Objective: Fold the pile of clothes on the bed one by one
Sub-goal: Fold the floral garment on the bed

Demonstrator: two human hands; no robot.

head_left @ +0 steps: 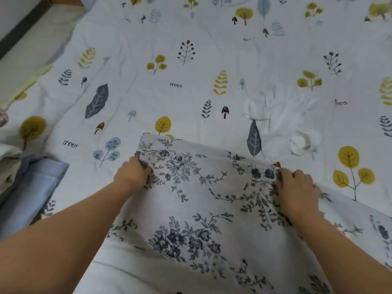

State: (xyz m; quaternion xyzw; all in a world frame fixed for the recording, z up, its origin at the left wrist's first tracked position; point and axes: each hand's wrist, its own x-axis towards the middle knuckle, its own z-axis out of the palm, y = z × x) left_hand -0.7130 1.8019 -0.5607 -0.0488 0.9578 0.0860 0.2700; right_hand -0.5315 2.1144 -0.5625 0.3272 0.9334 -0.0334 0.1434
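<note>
Two hands, left grip (132,174) and right grip (297,188), each pinch one floral garment (201,209) on one bed (191,66).

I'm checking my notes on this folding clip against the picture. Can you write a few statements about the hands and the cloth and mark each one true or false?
1. Both hands grip the grey floral cloth. True: the left hand holds its left edge and the right hand its right edge.
2. The floral cloth hangs in the air above the bed. False: it lies on the leaf-print bedsheet.
3. A white garment lies crumpled on the sheet beyond the right hand. True.
4. The right hand is touching the white garment. False: they are apart.
5. Folded blue fabric lies left of the left arm. True.
6. The blue fabric lies on top of the floral cloth. False: it lies apart from it, at the left edge.
</note>
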